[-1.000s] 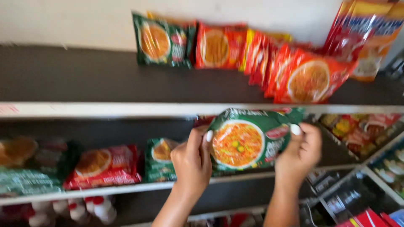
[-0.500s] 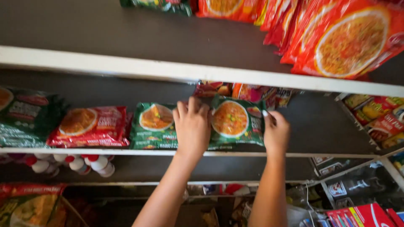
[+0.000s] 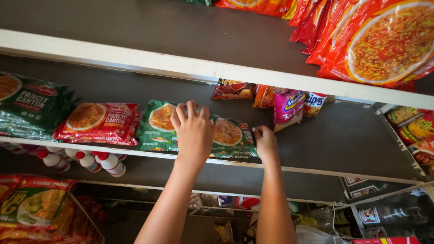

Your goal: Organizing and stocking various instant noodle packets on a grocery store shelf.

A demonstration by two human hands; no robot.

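Fingers (image 3: pixel 192 113) flat on green noodle packet (image 3: pixel 228 135)

Middle shelf: three green noodle packets (image 3: pixel 228 135), one red noodle packet (image 3: pixel 97 122), four small snack bags (image 3: pixel 287 108) at back. Lower shelf: about four red-capped white bottles (image 3: pixel 108 163). Two hands (image 3: pixel 194 131) in view.

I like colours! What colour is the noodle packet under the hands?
The noodle packet is green with an orange noodle picture, seen best in the head view.
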